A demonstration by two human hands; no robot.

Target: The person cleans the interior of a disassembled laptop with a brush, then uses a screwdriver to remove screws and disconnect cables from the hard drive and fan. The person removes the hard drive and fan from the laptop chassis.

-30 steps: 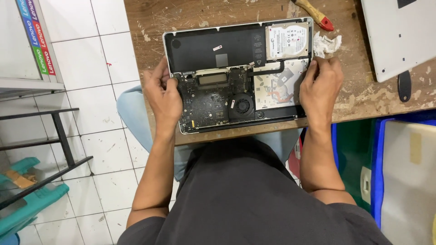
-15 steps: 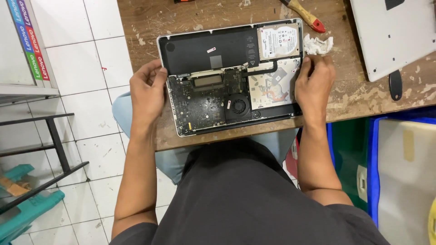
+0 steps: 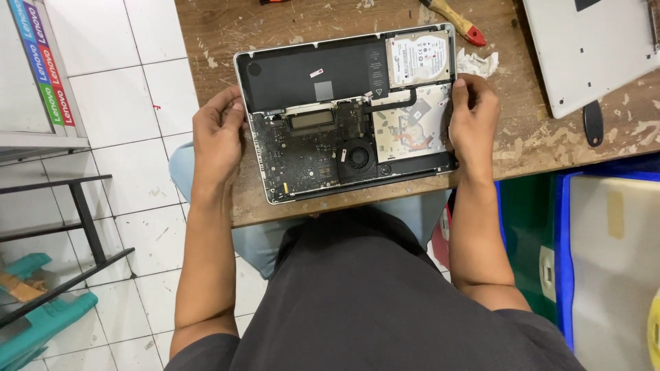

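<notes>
While both hands' fingers grip the opened laptop point(image 3: 344, 117) | scarred wooden bench point(image 3: 550, 144) | white tiled floor point(image 3: 124, 103)

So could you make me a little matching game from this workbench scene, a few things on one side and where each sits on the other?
Things:
1. left hand
2. right hand
3. brush
4. crumpled tissue

Places:
A. at the table's far edge, beyond the opened laptop
B. on the laptop's right edge
C. on the laptop's left edge
D. on the wooden table, just beyond the right hand

Pairs: 1-C, 2-B, 3-A, 4-D
</notes>
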